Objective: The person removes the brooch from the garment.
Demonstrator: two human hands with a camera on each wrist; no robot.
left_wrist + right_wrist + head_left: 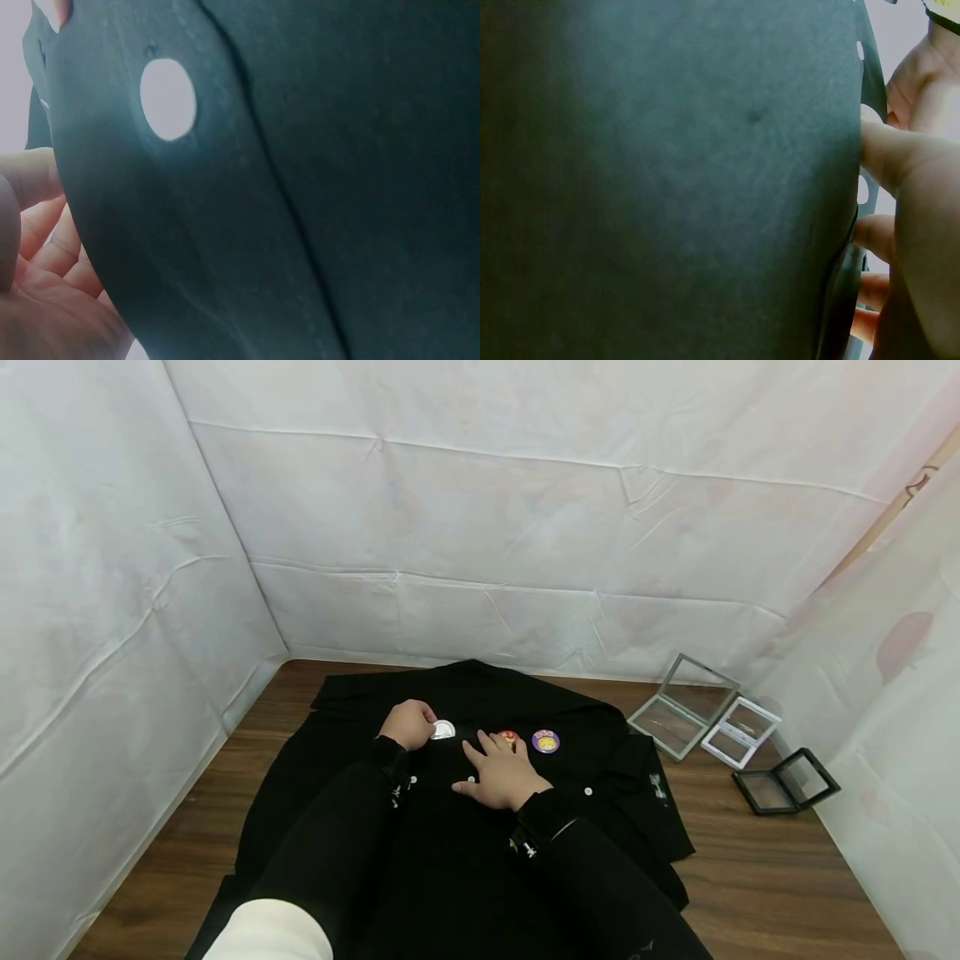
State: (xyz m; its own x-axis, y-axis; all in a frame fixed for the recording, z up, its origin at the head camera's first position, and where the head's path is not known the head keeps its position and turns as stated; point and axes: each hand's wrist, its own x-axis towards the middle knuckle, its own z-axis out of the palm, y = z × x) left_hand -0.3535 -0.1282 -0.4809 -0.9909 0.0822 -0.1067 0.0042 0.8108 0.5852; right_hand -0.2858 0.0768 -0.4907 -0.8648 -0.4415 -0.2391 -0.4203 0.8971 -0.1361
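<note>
A black shirt (450, 860) lies spread beneath both hands, its dark cloth plain apart from a few small creases, a raised seam and a small pale print (658, 788) on the part out to the right of the right hand. Small round white buttons run across it in a line, one just below the left hand, one by the right thumb, another beyond the right hand.

Three round badges sit on the cloth. The white badge (444, 730), marked with a grey design, is at the fingertips of the left hand (407, 725); that hand's fingers are bent at its edge, though whether they pinch it cannot be told. The red badge (509, 737), with some yellow, is partly covered by the fingers of the right hand (504, 774), which rests spread on the shirt with nothing in its grasp. The purple badge (545, 742), bearing a yellow figure, lies just beyond those fingers.

Well to the right of the right hand, a grey-framed case (684, 711), a white-framed case (741, 734) and a black-framed case (784, 788) stand opened on the brown wooden table (787, 877). Pale cloth (487, 518) hangs beyond both hands.
</note>
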